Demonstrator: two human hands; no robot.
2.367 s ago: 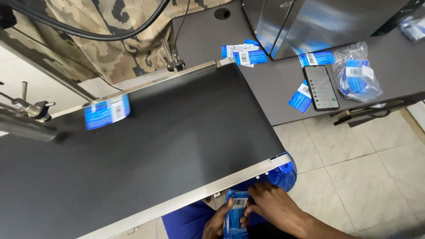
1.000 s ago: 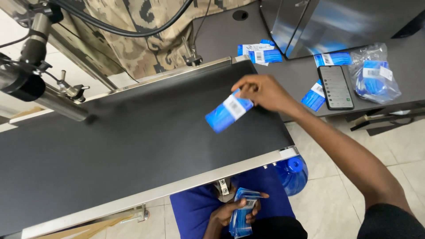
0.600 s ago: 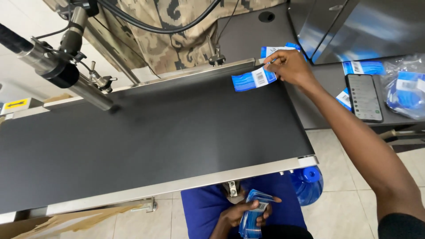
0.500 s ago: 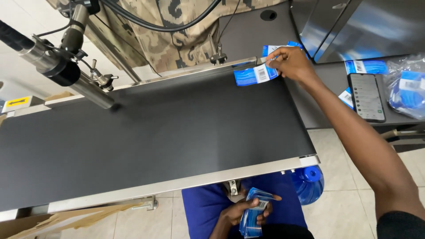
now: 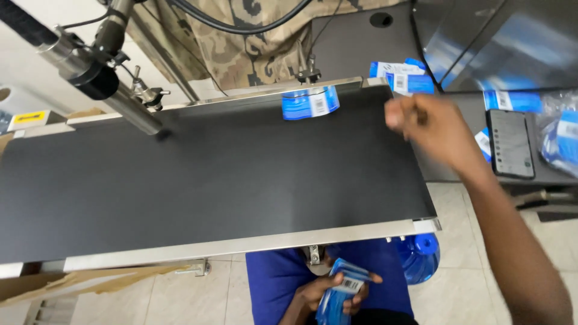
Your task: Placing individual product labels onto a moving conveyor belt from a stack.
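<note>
Black conveyor belt (image 5: 211, 180): one blue flat packet (image 5: 310, 102) laid down; right hand (image 5: 430, 129) empty, loosely curled; left hand (image 5: 328, 292) pinching blue packet stack (image 5: 340, 292), unplaced.

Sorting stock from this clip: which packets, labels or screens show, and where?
Blue packet: far edge of the black belt, white label.
Stack of blue packets: in the left hand, below the belt.
Blue packets: grey counter, beyond the empty right hand.
Phone: counter, dark screen.
</note>
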